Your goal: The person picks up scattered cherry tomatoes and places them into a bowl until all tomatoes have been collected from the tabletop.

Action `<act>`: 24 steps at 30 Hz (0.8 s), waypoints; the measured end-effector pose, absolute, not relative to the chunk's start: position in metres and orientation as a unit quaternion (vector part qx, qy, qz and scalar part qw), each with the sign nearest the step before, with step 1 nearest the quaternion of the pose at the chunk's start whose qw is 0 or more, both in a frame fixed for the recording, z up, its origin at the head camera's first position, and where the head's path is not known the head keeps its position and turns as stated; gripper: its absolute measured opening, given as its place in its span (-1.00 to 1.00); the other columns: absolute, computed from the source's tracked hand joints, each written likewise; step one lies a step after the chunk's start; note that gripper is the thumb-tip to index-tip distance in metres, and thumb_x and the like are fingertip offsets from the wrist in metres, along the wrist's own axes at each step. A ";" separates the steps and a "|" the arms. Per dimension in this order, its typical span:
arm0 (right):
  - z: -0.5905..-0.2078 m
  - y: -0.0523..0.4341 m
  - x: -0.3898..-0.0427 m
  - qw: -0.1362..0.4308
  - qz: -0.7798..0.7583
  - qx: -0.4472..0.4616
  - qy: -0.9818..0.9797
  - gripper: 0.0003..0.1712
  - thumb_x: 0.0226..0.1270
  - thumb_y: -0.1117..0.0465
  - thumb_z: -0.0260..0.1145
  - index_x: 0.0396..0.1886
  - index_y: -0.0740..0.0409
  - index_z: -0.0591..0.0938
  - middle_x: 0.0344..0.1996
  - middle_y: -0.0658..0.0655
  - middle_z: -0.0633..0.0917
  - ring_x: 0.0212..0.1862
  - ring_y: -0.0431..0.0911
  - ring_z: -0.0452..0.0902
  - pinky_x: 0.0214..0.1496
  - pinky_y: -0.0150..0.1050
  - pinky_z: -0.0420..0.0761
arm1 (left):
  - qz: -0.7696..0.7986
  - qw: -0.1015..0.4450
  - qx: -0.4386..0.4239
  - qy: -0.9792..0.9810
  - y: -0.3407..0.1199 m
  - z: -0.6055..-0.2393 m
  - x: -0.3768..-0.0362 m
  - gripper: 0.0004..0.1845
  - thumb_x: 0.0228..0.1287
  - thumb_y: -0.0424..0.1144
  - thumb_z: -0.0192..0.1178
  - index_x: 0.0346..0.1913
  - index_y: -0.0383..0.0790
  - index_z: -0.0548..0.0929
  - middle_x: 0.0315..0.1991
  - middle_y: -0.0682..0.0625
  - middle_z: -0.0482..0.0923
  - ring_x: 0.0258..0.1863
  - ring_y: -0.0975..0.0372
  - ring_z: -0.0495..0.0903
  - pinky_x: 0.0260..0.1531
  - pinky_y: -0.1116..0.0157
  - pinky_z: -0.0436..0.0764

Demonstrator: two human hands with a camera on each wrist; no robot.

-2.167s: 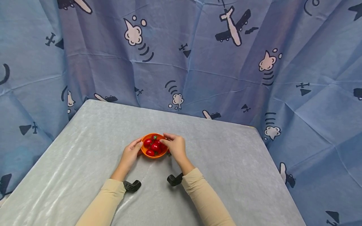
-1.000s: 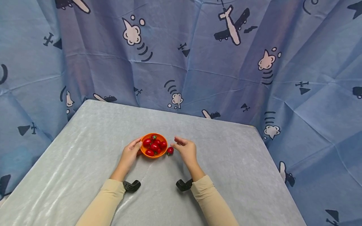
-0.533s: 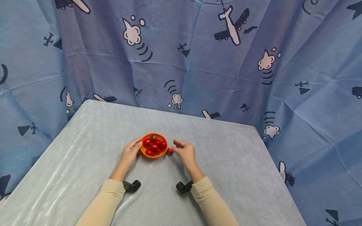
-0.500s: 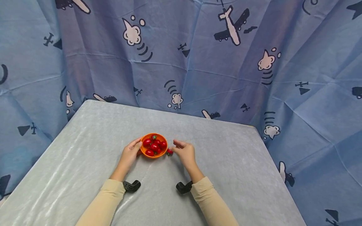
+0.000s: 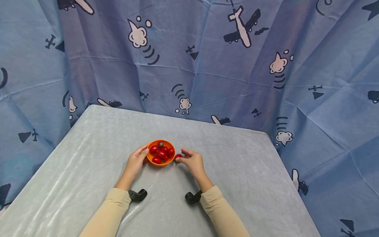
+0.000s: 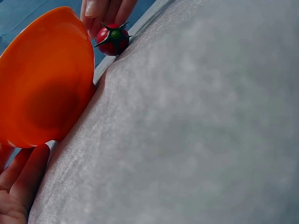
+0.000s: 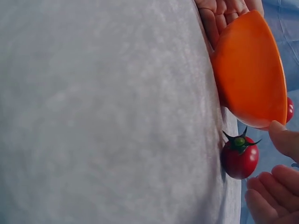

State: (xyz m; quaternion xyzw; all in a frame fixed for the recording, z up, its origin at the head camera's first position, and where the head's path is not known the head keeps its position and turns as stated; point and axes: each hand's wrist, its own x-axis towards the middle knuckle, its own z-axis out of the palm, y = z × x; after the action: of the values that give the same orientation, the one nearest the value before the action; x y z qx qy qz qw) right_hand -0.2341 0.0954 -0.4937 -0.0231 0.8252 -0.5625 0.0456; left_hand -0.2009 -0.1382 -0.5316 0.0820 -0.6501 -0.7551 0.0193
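Observation:
My left hand (image 5: pixel 136 161) holds the left side of an orange bowl (image 6: pixel 51 79), thumb at the rim and fingers against the outer wall. Several red tomatoes (image 5: pixel 161 154) with green stems lie in the bowl. One more tomato (image 7: pixel 240 161) sits outside on the cloth, just right of the bowl, green calyx facing the wrist cameras. My right hand (image 5: pixel 193 163) is spread around this loose tomato. In the right wrist view its thumb (image 7: pixel 285 142) overlaps the bowl's rim, while the other fingers (image 7: pixel 275 191) are beyond the tomato, slightly bent.
A pale grey cloth (image 5: pixel 237 171) covers the table. Behind it and along both sides hangs a blue curtain (image 5: pixel 165 49) with airplane prints. Each wrist wears a black camera mount (image 5: pixel 193 197).
My right hand has moved from the bowl's right rim out to the right, then lowered back to the loose tomato. The left hand and bowl have stayed almost still.

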 end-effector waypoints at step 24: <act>-0.505 0.092 -0.237 0.069 -0.522 -0.036 0.850 -0.31 0.00 0.36 0.59 0.20 0.34 0.61 0.18 0.28 0.65 0.26 0.09 0.57 0.25 -0.13 0.58 | -0.754 0.015 0.080 -0.652 -0.138 -0.529 -0.200 -0.53 0.55 -0.19 0.01 0.42 -0.27 0.41 0.41 -0.19 0.40 -0.09 0.61 0.58 -0.07 0.59 0.59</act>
State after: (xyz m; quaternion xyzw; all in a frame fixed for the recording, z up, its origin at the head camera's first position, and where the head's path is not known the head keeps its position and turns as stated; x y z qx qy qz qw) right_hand -0.2372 0.0923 -0.5052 -0.0356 0.8496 -0.5217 0.0686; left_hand -0.1996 -0.1383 -0.5291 0.0804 -0.6518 -0.7540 0.0149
